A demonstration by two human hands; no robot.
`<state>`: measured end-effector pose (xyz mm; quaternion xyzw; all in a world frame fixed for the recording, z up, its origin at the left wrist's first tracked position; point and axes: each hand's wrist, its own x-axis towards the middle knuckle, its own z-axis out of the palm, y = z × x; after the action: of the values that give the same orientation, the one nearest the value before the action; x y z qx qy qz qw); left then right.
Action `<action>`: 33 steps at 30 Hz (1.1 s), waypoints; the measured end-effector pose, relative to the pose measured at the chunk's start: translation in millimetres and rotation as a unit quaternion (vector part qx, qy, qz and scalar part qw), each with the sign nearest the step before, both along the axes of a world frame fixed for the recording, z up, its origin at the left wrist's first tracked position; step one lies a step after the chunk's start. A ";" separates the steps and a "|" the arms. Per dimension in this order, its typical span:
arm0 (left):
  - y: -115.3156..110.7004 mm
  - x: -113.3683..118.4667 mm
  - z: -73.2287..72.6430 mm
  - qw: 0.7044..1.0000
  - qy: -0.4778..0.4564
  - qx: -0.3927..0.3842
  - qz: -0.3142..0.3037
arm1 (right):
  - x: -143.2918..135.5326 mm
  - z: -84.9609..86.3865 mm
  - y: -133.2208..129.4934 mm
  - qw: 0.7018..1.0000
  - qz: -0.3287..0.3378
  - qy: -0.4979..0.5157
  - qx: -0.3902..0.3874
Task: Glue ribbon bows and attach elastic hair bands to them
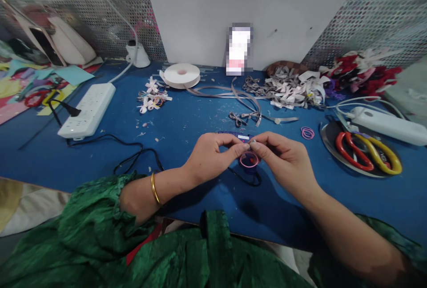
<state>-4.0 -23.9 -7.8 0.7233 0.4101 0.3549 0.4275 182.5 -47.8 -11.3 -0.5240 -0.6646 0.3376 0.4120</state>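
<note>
My left hand (213,157) and my right hand (283,157) meet at the fingertips above the blue table. Both hands are pinched around a thin pink elastic loop (249,159), which hangs just below the fingertips. Whatever small piece lies between the fingertips is too hidden to make out. Beneath the hands is a dark blue device (245,136) with a black cord, partly covered by the fingers. Several pink elastic loops (307,133) lie right of my right hand. Beyond the hands are small grey bows (237,119).
A white ribbon spool (182,74), grey ribbon (247,97) and piled bows (290,88) lie at the back. White power strips (88,110) sit on both sides. Red-and-yellow-handled scissors (353,152) rest on a round dark plate (328,139) at right. A phone (238,50) leans behind.
</note>
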 end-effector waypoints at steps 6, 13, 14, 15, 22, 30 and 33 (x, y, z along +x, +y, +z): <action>-0.5 0.7 -1.4 0.999 0.029 0.014 0.010 | -1.1 1.1 -0.1 1.000 0.000 -0.006 -0.002; -0.9 -0.4 -3.7 0.998 0.039 0.043 0.012 | -2.8 2.9 0.4 1.000 0.006 0.001 -0.005; -0.8 -0.3 -3.5 0.998 0.039 0.043 0.012 | -2.8 2.7 0.4 1.000 0.007 0.002 -0.006; -0.7 -0.3 -3.4 0.998 0.038 0.040 0.012 | -2.7 2.5 0.4 1.000 0.007 0.003 -0.006; 2.3 -2.4 -5.2 1.000 0.021 0.015 0.007 | -1.8 1.5 0.1 1.000 -0.012 0.004 -0.004; 0.3 -0.2 -0.5 0.998 0.044 0.031 0.010 | -1.9 1.1 0.5 1.000 -0.007 -0.001 0.000; 0.4 -0.3 -2.0 0.997 0.054 0.044 0.013 | -1.9 1.1 0.2 1.000 -0.003 0.002 -0.007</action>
<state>-4.3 -23.5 -9.7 0.7543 0.4261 0.3380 0.3678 180.6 -47.7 -10.2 -0.5282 -0.6596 0.3424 0.4108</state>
